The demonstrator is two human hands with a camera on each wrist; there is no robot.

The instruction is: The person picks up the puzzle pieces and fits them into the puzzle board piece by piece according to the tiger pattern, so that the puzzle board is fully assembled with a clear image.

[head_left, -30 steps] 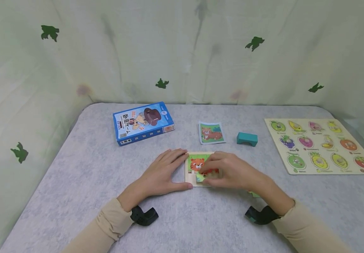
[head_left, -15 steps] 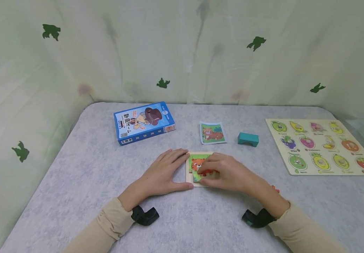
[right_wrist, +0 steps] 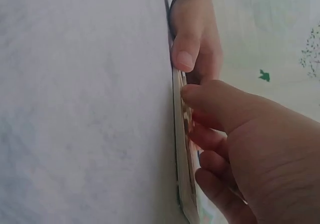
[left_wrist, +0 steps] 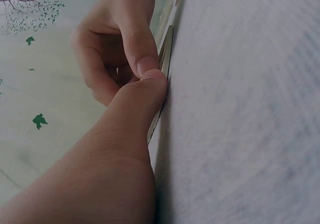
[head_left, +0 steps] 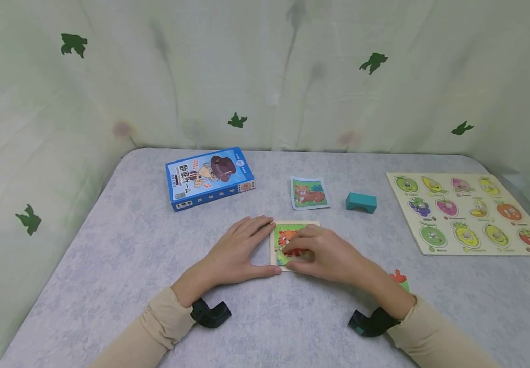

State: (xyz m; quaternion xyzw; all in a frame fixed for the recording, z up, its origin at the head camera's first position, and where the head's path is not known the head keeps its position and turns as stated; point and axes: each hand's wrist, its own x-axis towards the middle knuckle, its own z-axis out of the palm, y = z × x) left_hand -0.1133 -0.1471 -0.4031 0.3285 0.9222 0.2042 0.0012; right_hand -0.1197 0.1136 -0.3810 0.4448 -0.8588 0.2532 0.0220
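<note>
A small wooden puzzle tray (head_left: 272,245) with a tiger picture on green lies in front of me in the head view. My left hand (head_left: 234,255) rests along its left side, fingers extended, the thumb at the lower left corner. The right hand (head_left: 324,253) pinches a green puzzle piece (head_left: 281,260) with thumb and fingers, low in the tray's lower left corner, and covers much of the tray's right half. Both thumbs nearly meet at the tray's near edge in the left wrist view. From the right wrist view, the right hand's fingertips (right_wrist: 190,92) are right at the tray's surface.
Beside the right forearm lies a loose red and green puzzle piece (head_left: 399,280), partly hidden. Behind the tray are a bear picture card (head_left: 309,194) and a teal block (head_left: 361,202). A blue game box (head_left: 209,179) lies back left, a fruit board (head_left: 471,212) at the right.
The right hand has moved slightly left and brought the green piece leftward into the tray's lower left corner. More of the loose piece by the right forearm shows. The left hand has stayed put.
</note>
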